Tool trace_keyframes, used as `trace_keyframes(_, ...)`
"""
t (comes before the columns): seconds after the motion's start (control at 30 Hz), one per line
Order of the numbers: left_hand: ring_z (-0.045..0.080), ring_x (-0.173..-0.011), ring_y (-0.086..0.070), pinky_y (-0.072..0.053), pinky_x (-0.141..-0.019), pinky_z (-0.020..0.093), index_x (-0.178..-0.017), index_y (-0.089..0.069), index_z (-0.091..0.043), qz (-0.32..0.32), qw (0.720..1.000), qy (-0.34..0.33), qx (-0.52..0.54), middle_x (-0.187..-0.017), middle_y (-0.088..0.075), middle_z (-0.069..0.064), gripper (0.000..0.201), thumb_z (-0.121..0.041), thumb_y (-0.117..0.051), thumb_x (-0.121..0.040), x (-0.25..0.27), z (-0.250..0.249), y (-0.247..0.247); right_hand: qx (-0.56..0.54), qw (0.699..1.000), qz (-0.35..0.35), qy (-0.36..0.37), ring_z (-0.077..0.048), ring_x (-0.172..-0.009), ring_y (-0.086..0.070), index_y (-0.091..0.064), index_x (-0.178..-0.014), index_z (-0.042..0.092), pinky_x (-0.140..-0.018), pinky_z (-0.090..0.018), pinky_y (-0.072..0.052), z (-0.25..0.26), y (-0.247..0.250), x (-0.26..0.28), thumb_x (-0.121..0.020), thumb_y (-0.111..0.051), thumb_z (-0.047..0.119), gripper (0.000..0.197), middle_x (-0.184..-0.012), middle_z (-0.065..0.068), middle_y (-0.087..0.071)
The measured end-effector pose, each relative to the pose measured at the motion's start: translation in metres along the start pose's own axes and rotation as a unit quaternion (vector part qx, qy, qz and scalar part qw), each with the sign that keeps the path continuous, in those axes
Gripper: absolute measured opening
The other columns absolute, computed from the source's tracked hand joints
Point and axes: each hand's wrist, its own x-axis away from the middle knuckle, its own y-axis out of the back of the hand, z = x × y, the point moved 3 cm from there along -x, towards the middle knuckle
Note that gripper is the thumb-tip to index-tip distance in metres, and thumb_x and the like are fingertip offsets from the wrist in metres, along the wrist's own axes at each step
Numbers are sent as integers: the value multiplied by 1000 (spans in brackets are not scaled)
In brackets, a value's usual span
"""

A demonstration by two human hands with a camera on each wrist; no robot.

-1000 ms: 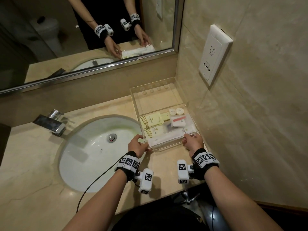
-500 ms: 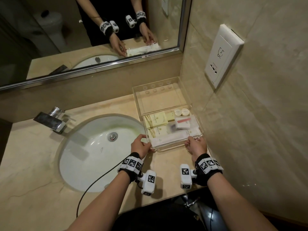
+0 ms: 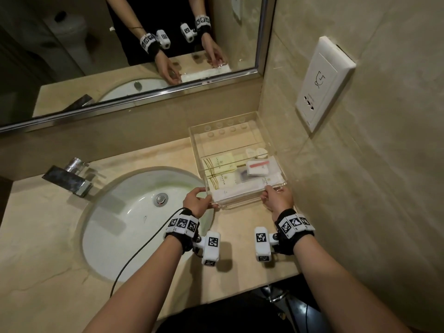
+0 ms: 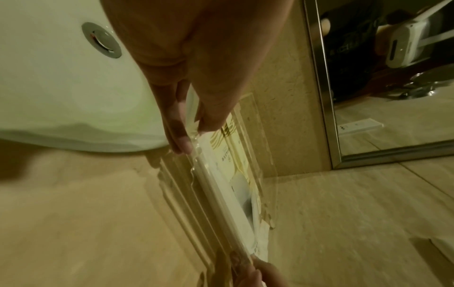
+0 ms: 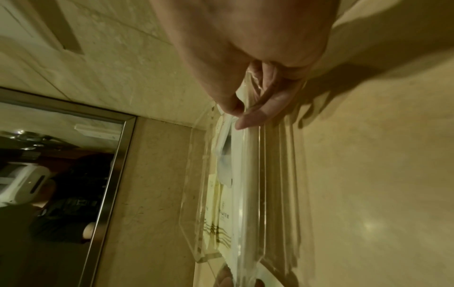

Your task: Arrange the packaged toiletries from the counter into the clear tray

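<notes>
The clear tray stands on the counter in the corner by the right wall. In it lie two yellow packets, a long white packet along the front, a white sachet with a red strip and two round white caps. My left hand grips the tray's near left corner. In the left wrist view that hand pinches the tray wall between thumb and fingers. My right hand grips the near right corner, pinching the wall in the same way.
A white sink with a chrome tap lies left of the tray. A mirror runs along the back wall. A white socket plate sits on the right wall. Bare counter stretches in front of the tray.
Both hands keep their hold on the tray's near corners. Only the head view has drifted a little; the tray stays in the corner.
</notes>
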Motion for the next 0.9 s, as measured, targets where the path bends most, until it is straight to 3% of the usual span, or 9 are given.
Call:
trace_keyframes(0.2,15,-53,-69,-57,-87,42,-120,-57,-8,-9,996,22,80,-87,-71,18,31,-9,-62,-90,-12,-19,5,21,1000,-6,-9,-16,-64,-65,-52,-124,0,-42,-16,-49,13,-20,-10,-88,-65,6,38,-94,-16,-69)
trace_keyframes(0.3,16,-53,-69,-60,-75,32,-116,-57,-9,-26,994,37,103,-94,-70,25,26,-9,-62,-90,-19,-23,7,28,1000,-7,-8,-13,-61,-65,-52,-126,-1,-41,-15,-48,18,-29,-11,-89,-64,6,40,-101,-19,-70)
trace_keyframes(0.37,17,-51,-68,-61,-68,27,-108,-58,-5,-38,991,51,119,-93,-69,27,20,-11,-62,-90,-22,-26,8,31,999,-6,-8,-12,-58,-64,-53,-124,-3,-41,-15,-48,23,-35,-11,-88,-62,6,38,-94,-16,-70)
trace_keyframes(0.47,26,-60,-69,-60,-73,32,-93,-60,6,-28,982,73,174,-99,-67,33,10,-4,-58,-90,-24,-32,6,26,999,1,-20,-13,-59,-63,-55,-124,-1,-43,-17,-50,29,-43,-13,-88,-62,9,38,-79,-8,-67)
trace_keyframes(0.57,15,-70,-72,-59,-73,25,-95,-57,6,-27,962,107,249,-96,-64,22,8,5,-52,-89,-24,-37,4,-3,998,40,-47,-14,-75,-63,-61,-113,1,-65,-23,-58,32,-49,-18,-91,-59,11,24,-85,-7,-65)
trace_keyframes(0.67,25,-88,-71,-58,-81,28,-98,-55,11,-23,913,156,375,-82,-70,23,12,3,-52,-90,-21,-32,6,-25,995,68,-66,-17,-94,-65,-61,-115,0,-85,-26,-56,34,-52,-17,-92,-59,9,25,-102,-12,-64)
trace_keyframes(0.77,23,-83,-71,-59,-66,28,-114,-50,12,-7,883,192,429,-95,-72,22,25,-3,-47,-94,-11,-28,1,-32,996,60,-66,-23,-105,-68,-60,-119,-7,-90,-25,-55,31,-51,-14,-93,-58,6,29,-113,-20,-67)
trace_keyframes(0.83,31,-95,-69,-59,-73,35,-114,-50,11,6,864,196,464,-111,-66,24,23,-1,-44,-95,-4,-30,-4,-24,997,45,-53,-23,-105,-70,-60,-121,-8,-89,-23,-54,28,-47,-11,-93,-57,5,31,-114,-21,-69)
trace_keyframes(0.9,34,-98,-67,-55,-86,37,-106,-53,9,0,853,178,491,-106,-64,25,16,4,-44,-95,-2,-34,-6,-24,998,38,-39,-22,-102,-71,-61,-121,-8,-91,-24,-53,25,-45,-8,-93,-56,3,31,-114,-21,-70)
